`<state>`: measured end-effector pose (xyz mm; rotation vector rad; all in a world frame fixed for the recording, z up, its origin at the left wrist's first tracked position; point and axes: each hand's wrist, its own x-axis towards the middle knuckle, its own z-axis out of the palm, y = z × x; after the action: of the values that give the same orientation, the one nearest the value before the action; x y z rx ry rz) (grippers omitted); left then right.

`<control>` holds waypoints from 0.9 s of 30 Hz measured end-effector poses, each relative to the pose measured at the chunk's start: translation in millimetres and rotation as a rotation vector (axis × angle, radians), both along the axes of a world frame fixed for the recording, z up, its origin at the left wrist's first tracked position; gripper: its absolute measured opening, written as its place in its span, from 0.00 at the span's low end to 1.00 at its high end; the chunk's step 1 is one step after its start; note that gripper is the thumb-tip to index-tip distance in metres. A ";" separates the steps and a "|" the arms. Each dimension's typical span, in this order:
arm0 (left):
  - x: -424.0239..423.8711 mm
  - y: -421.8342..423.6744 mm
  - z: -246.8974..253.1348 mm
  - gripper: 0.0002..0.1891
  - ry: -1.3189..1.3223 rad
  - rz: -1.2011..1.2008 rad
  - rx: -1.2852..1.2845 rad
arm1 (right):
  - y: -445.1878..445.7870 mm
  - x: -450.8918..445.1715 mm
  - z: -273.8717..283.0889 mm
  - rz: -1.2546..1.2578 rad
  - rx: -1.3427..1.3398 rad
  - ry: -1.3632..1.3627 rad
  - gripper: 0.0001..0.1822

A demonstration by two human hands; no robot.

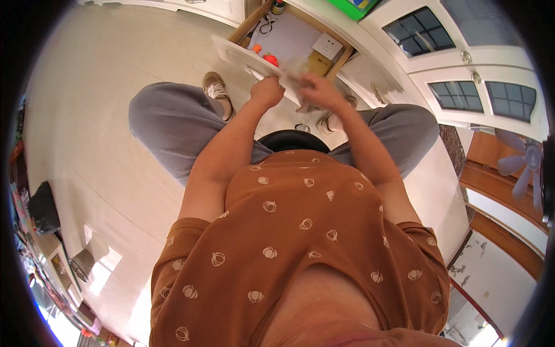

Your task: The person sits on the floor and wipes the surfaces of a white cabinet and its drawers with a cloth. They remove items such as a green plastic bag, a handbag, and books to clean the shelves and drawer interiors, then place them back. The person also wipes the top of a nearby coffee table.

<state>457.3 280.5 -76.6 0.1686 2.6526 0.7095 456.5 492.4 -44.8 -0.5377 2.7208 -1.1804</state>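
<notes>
A white drawer front (pixel 236 54) stands pulled out before me, between my knees. My left hand (pixel 268 92) is closed at its face, fingers curled against the panel beside the metal handle; the exact grip is hidden. My right hand (pixel 321 92) is blurred by motion at the drawer's right part. A pale greyish cloth (pixel 305 106) shows around its fingers, hanging below and spreading above over the panel's edge. Inside the open drawer (pixel 295 32) lie a red round thing (pixel 271 60), a small orange piece (pixel 257 48), a white socket plate (pixel 327 46) and a yellowish-brown box (pixel 319 64).
A small dark bottle (pixel 278 6) and a cable (pixel 266 25) are at the drawer's far left. White cabinets with glass panes (pixel 418 32) stand right, a green box (pixel 353 8) above. A fan (pixel 529 158) is at far right. A black bag (pixel 44 208) lies far left.
</notes>
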 end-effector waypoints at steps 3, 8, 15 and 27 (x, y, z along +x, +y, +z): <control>-5.0 -0.6 -17.4 0.19 -0.036 -0.017 -0.059 | -34.2 12.2 1.4 -0.004 0.190 0.191 0.20; 0.1 11.3 -7.9 0.19 0.000 -0.113 -0.192 | -65.9 -16.3 4.9 -0.006 0.150 0.142 0.21; 0.3 8.7 -9.8 0.21 0.064 -0.078 -0.133 | -115.7 -93.0 -19.9 0.090 0.039 0.004 0.19; -2.4 6.7 4.9 0.23 -0.010 -0.032 -0.032 | -137.8 -244.2 -55.3 -0.361 -0.139 0.024 0.22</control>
<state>454.9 287.2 -71.7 0.1983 2.6445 0.6549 212.3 354.6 -100.1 -0.0710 2.8506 -1.4578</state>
